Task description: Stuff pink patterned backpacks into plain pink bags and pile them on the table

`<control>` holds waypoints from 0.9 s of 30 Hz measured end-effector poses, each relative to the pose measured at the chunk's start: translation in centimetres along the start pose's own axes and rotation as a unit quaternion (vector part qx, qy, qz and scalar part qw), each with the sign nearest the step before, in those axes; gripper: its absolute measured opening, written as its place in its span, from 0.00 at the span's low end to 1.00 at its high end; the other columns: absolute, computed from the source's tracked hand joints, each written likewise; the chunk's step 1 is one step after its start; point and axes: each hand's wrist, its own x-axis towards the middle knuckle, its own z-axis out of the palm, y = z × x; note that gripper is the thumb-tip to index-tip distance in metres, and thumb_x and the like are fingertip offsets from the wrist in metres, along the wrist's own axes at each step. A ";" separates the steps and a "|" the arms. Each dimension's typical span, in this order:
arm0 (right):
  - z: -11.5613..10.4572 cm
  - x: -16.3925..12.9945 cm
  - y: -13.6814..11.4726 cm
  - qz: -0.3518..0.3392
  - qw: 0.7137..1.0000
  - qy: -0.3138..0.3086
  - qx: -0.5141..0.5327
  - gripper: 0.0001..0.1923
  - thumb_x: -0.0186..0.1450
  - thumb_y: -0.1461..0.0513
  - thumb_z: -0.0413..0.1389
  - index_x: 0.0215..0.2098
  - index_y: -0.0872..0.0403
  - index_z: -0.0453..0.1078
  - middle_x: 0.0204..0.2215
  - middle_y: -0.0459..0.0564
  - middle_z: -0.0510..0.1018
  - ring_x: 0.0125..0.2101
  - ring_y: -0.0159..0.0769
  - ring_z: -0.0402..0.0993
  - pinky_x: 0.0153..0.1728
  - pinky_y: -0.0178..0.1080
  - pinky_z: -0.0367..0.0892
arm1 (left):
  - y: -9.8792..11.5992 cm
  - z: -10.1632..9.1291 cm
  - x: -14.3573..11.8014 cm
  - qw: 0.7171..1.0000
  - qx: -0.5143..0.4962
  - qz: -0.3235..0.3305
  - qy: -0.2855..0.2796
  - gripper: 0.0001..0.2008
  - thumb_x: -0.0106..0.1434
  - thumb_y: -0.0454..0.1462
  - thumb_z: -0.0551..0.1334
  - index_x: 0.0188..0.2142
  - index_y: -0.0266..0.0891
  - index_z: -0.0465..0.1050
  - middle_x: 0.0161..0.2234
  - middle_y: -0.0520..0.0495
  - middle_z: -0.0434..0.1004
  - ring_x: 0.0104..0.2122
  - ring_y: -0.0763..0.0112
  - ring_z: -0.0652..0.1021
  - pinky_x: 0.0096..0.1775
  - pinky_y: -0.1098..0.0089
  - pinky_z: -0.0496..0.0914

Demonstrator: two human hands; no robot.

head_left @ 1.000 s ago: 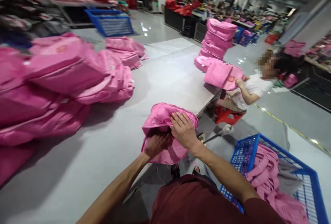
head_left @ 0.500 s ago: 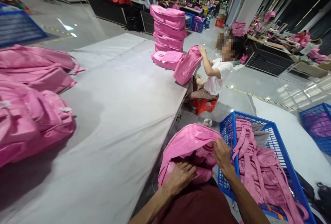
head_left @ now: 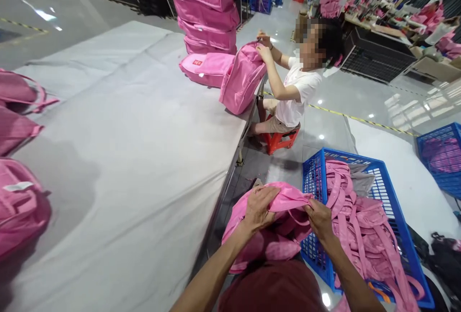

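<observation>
Left hand (head_left: 260, 209): gripping the pink backpack (head_left: 266, 235) — rumpled, unfinished.
Right hand (head_left: 320, 220): pinching its fabric edge.
Blue basket (head_left: 312, 182): holding more — waiting.

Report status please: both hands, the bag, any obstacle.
Left hand and right hand grip pink backpack over lap. Blue basket close at right.

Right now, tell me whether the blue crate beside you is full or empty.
Full: the blue crate is heaped with pink bags, straps spilling toward its rim.
</observation>
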 end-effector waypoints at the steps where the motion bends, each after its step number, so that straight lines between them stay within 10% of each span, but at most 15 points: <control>1: 0.4 1.2 0.9 0.036 0.998 -0.039 0.037 0.34 0.85 0.42 0.47 0.26 0.50 0.68 0.21 0.43 0.70 0.22 0.32 0.67 0.27 0.38 0.58 | -0.5 -0.2 1.0 0.998 -0.033 -0.045 -0.015 0.23 0.69 0.41 0.62 0.60 0.43 0.84 0.53 0.39 0.90 0.49 0.54 0.86 0.56 0.55 0.75; 9: 9.4 11.7 7.4 0.302 0.853 -0.331 0.266 0.44 0.58 0.20 0.53 0.19 0.49 0.58 0.19 0.42 0.57 0.25 0.32 0.53 0.26 0.38 0.48 | -4.8 0.3 9.5 0.824 -0.328 -0.453 -0.090 0.23 0.61 0.55 0.72 0.24 0.40 0.73 0.22 0.54 0.69 0.24 0.72 0.65 0.29 0.69 0.55; 13: 13.4 13.1 7.6 0.336 0.809 -0.376 0.302 0.45 0.51 0.17 0.50 0.19 0.47 0.55 0.19 0.42 0.55 0.26 0.31 0.50 0.26 0.38 0.48 | -5.9 0.2 10.3 0.735 -0.393 -0.543 -0.102 0.31 0.50 0.59 0.80 0.22 0.41 0.68 0.20 0.56 0.63 0.21 0.76 0.59 0.27 0.69 0.51; 17: 12.1 13.1 7.2 0.310 0.805 -0.386 0.326 0.42 0.56 0.22 0.57 0.19 0.48 0.57 0.20 0.41 0.55 0.26 0.31 0.50 0.27 0.38 0.46 | -3.5 -3.3 9.6 0.689 -0.430 -0.569 -0.129 0.31 0.50 0.60 0.82 0.27 0.38 0.74 0.23 0.50 0.72 0.23 0.73 0.66 0.27 0.69 0.58; 21: 10.0 11.1 8.2 0.280 0.834 -0.344 0.329 0.40 0.60 0.28 0.64 0.18 0.50 0.58 0.20 0.42 0.56 0.26 0.31 0.52 0.27 0.38 0.45 | -0.6 -4.8 7.6 0.754 -0.389 -0.496 -0.187 0.28 0.66 0.61 0.73 0.33 0.38 0.77 0.28 0.52 0.71 0.26 0.73 0.66 0.29 0.70 0.58; 24: 11.8 8.8 8.4 0.323 0.823 -0.340 0.322 0.43 0.55 0.22 0.59 0.17 0.50 0.58 0.19 0.42 0.56 0.25 0.31 0.52 0.26 0.38 0.47 | -1.2 -2.3 5.3 0.858 -0.232 -0.441 -0.124 0.32 0.70 0.64 0.66 0.25 0.41 0.67 0.25 0.55 0.61 0.27 0.73 0.61 0.31 0.69 0.56; 27: 15.1 7.6 8.2 0.365 0.820 -0.317 0.305 0.46 0.48 0.17 0.53 0.16 0.48 0.55 0.18 0.42 0.54 0.24 0.32 0.51 0.26 0.39 0.49 | -3.5 1.1 3.6 0.899 -0.103 -0.422 -0.049 0.34 0.73 0.66 0.57 0.23 0.43 0.61 0.23 0.55 0.57 0.26 0.72 0.59 0.32 0.67 0.57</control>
